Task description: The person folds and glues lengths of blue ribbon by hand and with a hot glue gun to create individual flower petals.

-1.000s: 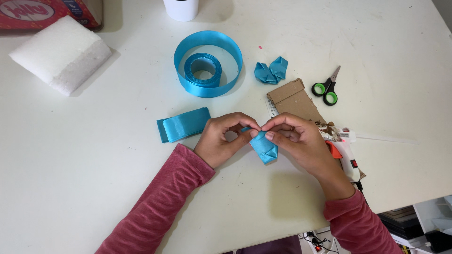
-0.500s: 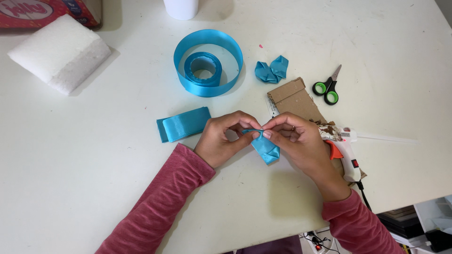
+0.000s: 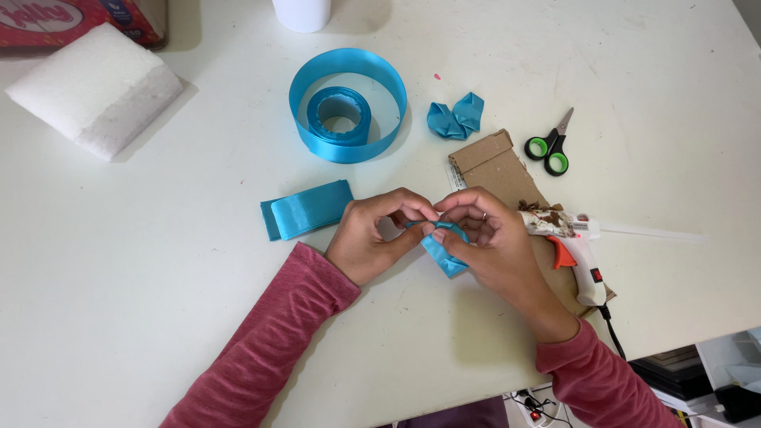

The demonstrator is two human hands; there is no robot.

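1. The left hand (image 3: pixel 372 242) and right hand (image 3: pixel 487 242) meet above the white worktop (image 3: pixel 158 301), fingertips touching, both pinched on a small folded piece of blue ribbon (image 3: pixel 442 252).
2. The piece sits between the two hands near the front middle of the worktop; its lower corner hangs out below the right hand's thumb, and the upper part curls over under the fingertips.
3. Just left of the left hand lies a flat stack of cut blue ribbon strips (image 3: pixel 305 208), close to the knuckles but apart from them.
4. Farther back rests the blue ribbon roll (image 3: pixel 339 117), with a loose outer coil of ribbon (image 3: pixel 388 91) standing in a wide ring around it.
5. A finished folded ribbon bow piece (image 3: pixel 456 116) lies to the right of the roll, near the back edge of a brown cardboard sheet (image 3: pixel 495 166).
6. A glue gun (image 3: pixel 577 255) with an orange trigger lies on the cardboard just beside the right hand, its nozzle end crusted with brown residue.
7. Green-handled scissors (image 3: pixel 551 147) lie closed to the right of the cardboard.
8. A white foam block (image 3: pixel 95 87) sits at the far left of the worktop.
9. Both forearms wear dark pink sleeves (image 3: pixel 269 349).
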